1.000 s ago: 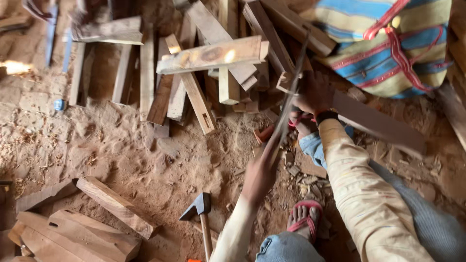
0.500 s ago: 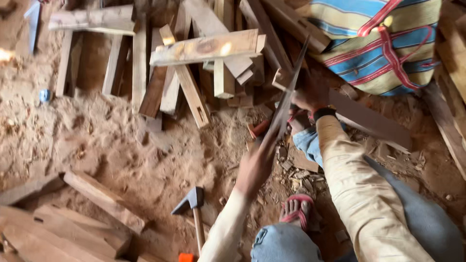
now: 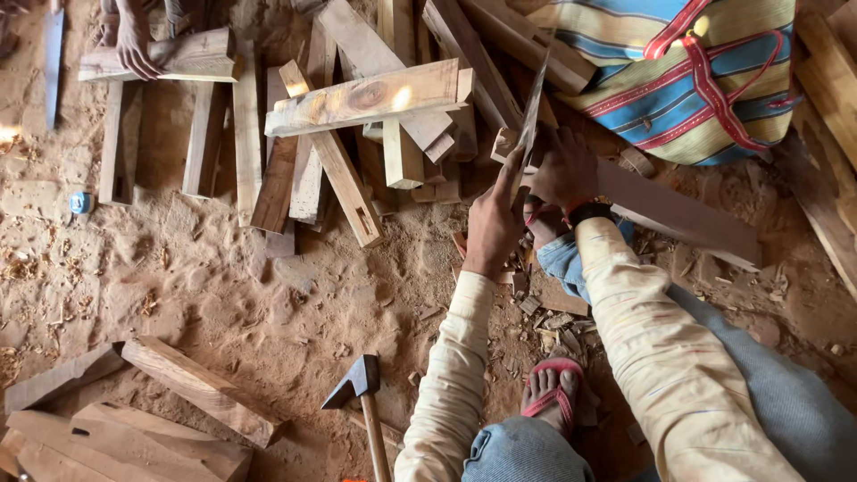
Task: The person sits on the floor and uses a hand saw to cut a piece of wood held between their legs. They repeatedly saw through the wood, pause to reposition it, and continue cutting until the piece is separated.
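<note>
A long flat blade (image 3: 533, 112) stands nearly upright on edge, its long axis running up and slightly right from the dark plank (image 3: 678, 214). The left hand (image 3: 493, 223) pinches its lower part, arm extended forward. The right hand (image 3: 564, 170) grips beside it, wrist bent over the plank.

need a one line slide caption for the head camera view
Seated on a sawdust floor, a person's left hand and right hand hold a handsaw upright beside a wood pile, a hammer nearby.
</note>
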The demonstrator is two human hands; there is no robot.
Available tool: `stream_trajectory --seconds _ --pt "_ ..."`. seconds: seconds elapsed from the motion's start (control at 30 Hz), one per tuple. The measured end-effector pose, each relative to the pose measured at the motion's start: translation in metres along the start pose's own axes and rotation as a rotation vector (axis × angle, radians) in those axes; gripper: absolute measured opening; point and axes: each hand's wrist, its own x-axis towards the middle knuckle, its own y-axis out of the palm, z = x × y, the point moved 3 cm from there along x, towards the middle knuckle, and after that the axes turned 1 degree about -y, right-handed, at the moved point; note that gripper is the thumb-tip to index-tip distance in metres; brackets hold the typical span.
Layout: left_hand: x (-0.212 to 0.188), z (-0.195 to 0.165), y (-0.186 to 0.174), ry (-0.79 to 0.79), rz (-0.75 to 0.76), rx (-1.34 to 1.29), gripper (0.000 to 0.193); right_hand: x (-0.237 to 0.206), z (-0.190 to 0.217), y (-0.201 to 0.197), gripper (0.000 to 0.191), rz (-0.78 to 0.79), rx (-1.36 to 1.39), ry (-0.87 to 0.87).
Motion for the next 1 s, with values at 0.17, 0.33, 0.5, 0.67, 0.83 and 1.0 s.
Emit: stream_trajectory --seconds 0.17,0.33,0.5,0.67,0.83,1.0 --pt "-0.022 -0.005 0.0 -0.126 0.139 -0.016 0.068 0.0 -0.002 0.002 0.057 0.122 0.004 0.108" --pt "-0.145 -0.058 -0.088 -0.368 0.368 0.039 0.062 0.006 -0.01 0.009 0.069 0.217 -0.013 0.168" --pt "-0.258 -0.097 -0.159 -0.301 0.165 0.025 0.062 0.015 -0.008 0.013 0.08 0.352 0.025 0.229" --pt "-0.256 -0.079 -0.161 -0.405 0.096 -0.113 0.058 0.02 -0.001 -0.002 0.083 0.317 0.038 0.208" --pt "-0.243 -0.068 -0.177 -0.252 0.147 0.027 0.055 0.024 -0.009 0.0 0.077 0.284 0.127 0.175" --pt "-0.235 -0.05 -0.174 -0.431 0.271 0.146 0.063 0.026 -0.017 0.008 0.077 0.254 0.069 0.177"
